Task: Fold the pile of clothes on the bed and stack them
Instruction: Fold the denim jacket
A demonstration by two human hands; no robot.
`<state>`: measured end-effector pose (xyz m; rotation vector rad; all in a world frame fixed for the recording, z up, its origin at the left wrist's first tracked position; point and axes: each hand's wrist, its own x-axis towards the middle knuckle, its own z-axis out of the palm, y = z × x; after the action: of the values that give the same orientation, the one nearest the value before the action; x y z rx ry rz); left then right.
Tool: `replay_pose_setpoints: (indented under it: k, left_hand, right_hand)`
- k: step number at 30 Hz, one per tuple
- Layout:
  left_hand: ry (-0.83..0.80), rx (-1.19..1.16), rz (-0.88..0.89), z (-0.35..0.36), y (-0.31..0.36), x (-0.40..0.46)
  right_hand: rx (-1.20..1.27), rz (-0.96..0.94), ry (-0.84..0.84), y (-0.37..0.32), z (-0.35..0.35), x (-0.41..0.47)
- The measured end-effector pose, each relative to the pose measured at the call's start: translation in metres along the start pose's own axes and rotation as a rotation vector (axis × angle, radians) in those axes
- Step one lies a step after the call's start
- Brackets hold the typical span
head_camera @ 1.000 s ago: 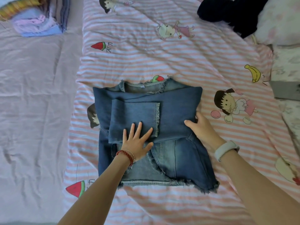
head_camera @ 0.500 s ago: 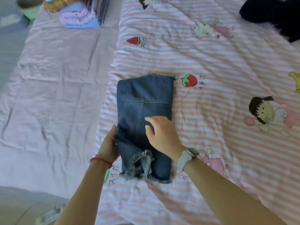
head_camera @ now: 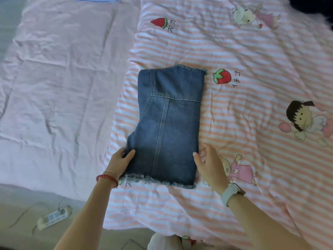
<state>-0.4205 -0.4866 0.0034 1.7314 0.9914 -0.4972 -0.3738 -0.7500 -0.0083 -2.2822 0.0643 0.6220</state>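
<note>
The folded denim [head_camera: 167,123] lies on the striped quilt [head_camera: 252,78], left of the strawberry [head_camera: 222,76]. Left hand [head_camera: 119,160] pinches its near-left edge; right hand [head_camera: 210,162] presses flat against the near-right edge. Square both edges before folding the near half away.

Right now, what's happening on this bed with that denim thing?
A person is folding clothes on a bed. A denim jacket, already folded into a narrow rectangle with frayed edges, lies on the pink striped quilt. The left hand grips its near left edge, thumb on top, and the right hand is at its near right edge with the thumb against the denim. Beside the quilt lies a plain pink sheet, and a power strip sits on the floor.
</note>
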Motion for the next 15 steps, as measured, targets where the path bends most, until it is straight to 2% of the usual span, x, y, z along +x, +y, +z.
replay_pose_setpoints:
  k: [6,8,10,12,15]
  left_hand:
    - [0.125,-0.185,0.136,0.014,0.053,0.03]
    - [0.111,-0.108,0.147,0.02,0.075,0.047]
    - [0.101,0.066,0.195,0.026,0.086,0.059]
    - [0.097,0.213,0.314,0.029,0.093,0.059]
    - [0.033,0.128,0.569,0.033,0.107,0.046]
  right_hand:
    - [0.326,0.19,0.038,-0.031,-0.002,0.049]
    - [0.431,0.242,0.015,-0.04,-0.001,0.07]
    - [0.52,0.312,0.008,-0.046,-0.002,0.084]
    - [0.499,0.345,-0.013,-0.048,-0.005,0.091]
    - [0.437,0.25,0.052,-0.045,-0.009,0.091]
